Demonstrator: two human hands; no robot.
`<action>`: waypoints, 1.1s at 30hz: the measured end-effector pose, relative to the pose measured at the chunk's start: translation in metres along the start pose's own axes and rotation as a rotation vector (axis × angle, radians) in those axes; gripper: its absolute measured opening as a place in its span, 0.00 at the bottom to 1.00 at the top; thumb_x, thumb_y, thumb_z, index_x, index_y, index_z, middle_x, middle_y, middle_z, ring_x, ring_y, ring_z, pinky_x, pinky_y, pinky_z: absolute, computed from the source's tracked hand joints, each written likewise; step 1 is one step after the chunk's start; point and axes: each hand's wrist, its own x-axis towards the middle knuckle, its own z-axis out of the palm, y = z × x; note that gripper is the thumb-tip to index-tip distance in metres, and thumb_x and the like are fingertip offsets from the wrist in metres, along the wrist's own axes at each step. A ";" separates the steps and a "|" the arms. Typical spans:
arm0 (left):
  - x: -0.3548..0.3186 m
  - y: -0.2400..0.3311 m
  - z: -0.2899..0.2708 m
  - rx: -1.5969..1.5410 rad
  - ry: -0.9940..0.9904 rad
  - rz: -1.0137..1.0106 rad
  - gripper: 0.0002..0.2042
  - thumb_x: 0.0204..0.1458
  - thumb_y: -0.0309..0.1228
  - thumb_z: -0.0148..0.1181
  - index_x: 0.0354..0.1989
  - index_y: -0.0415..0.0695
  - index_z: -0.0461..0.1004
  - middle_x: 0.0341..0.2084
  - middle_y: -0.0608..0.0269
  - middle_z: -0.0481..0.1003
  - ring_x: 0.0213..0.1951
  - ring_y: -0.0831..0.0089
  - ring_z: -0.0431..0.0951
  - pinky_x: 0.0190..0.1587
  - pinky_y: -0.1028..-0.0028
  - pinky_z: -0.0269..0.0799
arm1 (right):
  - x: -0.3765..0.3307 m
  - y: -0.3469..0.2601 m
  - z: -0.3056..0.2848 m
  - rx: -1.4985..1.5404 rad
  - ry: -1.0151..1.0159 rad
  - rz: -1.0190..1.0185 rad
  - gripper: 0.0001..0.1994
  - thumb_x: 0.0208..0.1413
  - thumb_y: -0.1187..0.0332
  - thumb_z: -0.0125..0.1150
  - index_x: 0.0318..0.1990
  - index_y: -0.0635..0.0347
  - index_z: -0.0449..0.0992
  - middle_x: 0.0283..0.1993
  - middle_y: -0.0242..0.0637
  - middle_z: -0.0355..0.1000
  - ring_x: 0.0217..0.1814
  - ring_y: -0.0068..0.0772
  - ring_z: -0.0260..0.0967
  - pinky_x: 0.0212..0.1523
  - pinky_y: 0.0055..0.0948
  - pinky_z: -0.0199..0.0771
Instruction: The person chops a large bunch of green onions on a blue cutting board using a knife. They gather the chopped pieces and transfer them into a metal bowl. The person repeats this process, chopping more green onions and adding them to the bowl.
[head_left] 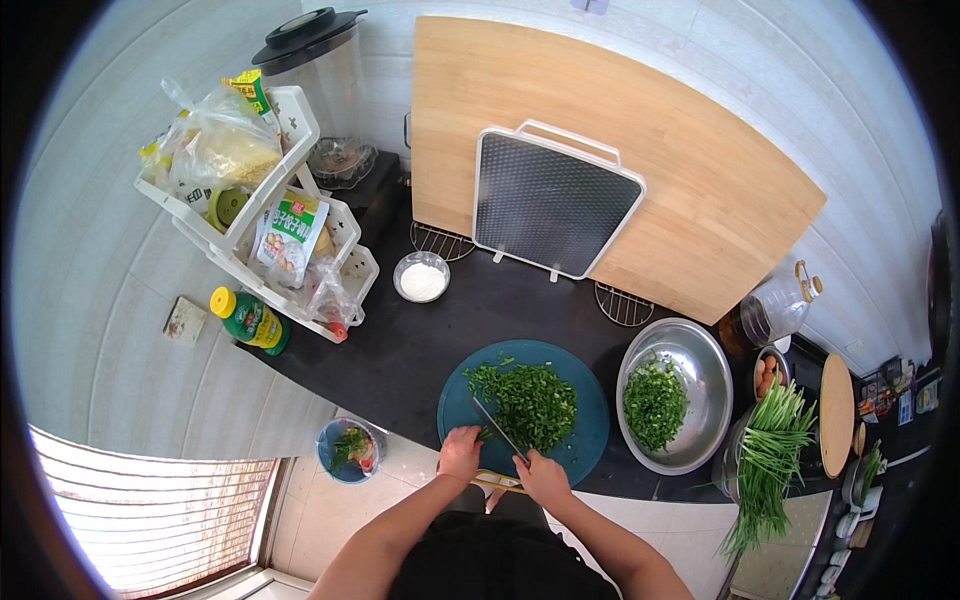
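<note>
Head view: our right hand (543, 478) is closed around the handle of a knife (499, 428), its blade lying over the chopped greens (527, 400) on the round blue board (590, 420). Our left hand (460, 453), fingers curled, rests at the heap's near edge, gripping nothing we can see. A steel bowl (705, 370) of greens stands just right

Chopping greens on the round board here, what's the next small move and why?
Probably sweep the chopped greens toward the steel bowl: the pile already covers much of the teal board, the knife in the right hand has little room, and the left hand rests at the edge.
</note>
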 end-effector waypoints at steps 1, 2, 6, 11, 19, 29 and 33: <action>-0.001 -0.001 0.000 0.016 -0.003 -0.013 0.10 0.39 0.21 0.58 0.34 0.40 0.74 0.27 0.57 0.72 0.35 0.56 0.71 0.40 0.63 0.68 | -0.002 0.000 0.002 -0.009 -0.006 -0.006 0.19 0.58 0.54 0.48 0.27 0.63 0.69 0.24 0.52 0.72 0.29 0.57 0.71 0.30 0.49 0.70; -0.002 -0.002 -0.001 0.032 -0.006 -0.026 0.09 0.39 0.21 0.58 0.32 0.40 0.74 0.27 0.57 0.72 0.35 0.57 0.71 0.40 0.63 0.69 | -0.003 0.000 0.004 -0.022 -0.021 -0.011 0.19 0.58 0.54 0.48 0.28 0.63 0.69 0.24 0.52 0.72 0.29 0.57 0.71 0.31 0.49 0.71; -0.006 -0.011 0.005 0.044 -0.044 -0.034 0.05 0.39 0.22 0.58 0.27 0.41 0.75 0.25 0.57 0.72 0.35 0.57 0.71 0.39 0.63 0.69 | -0.003 0.005 0.017 -0.075 -0.075 -0.016 0.18 0.58 0.56 0.47 0.29 0.64 0.69 0.24 0.52 0.72 0.28 0.57 0.71 0.31 0.49 0.71; -0.009 -0.023 0.016 0.134 -0.037 -0.001 0.03 0.39 0.23 0.56 0.23 0.42 0.75 0.25 0.58 0.72 0.34 0.57 0.71 0.38 0.63 0.69 | 0.012 -0.007 0.032 -0.157 -0.165 -0.058 0.15 0.58 0.60 0.47 0.31 0.66 0.68 0.25 0.54 0.73 0.29 0.55 0.73 0.31 0.47 0.73; -0.004 -0.006 0.001 0.185 -0.008 0.063 0.01 0.39 0.25 0.58 0.19 0.44 0.75 0.25 0.62 0.71 0.33 0.61 0.70 0.36 0.64 0.68 | 0.045 -0.021 0.036 -0.008 0.004 0.083 0.16 0.56 0.59 0.50 0.32 0.66 0.71 0.25 0.54 0.73 0.32 0.56 0.73 0.34 0.47 0.73; -0.011 -0.013 0.007 0.099 -0.031 -0.005 0.03 0.42 0.24 0.57 0.24 0.44 0.78 0.27 0.59 0.72 0.34 0.60 0.71 0.36 0.64 0.69 | 0.013 0.000 0.009 -0.012 -0.011 0.062 0.18 0.57 0.55 0.50 0.28 0.63 0.70 0.24 0.52 0.72 0.30 0.57 0.71 0.32 0.49 0.71; -0.008 -0.011 0.008 0.062 0.024 -0.096 0.03 0.41 0.25 0.58 0.24 0.45 0.78 0.27 0.60 0.72 0.34 0.60 0.71 0.37 0.65 0.69 | -0.002 0.002 0.010 -0.045 -0.022 0.007 0.18 0.57 0.55 0.50 0.27 0.62 0.69 0.23 0.52 0.72 0.29 0.57 0.71 0.32 0.50 0.71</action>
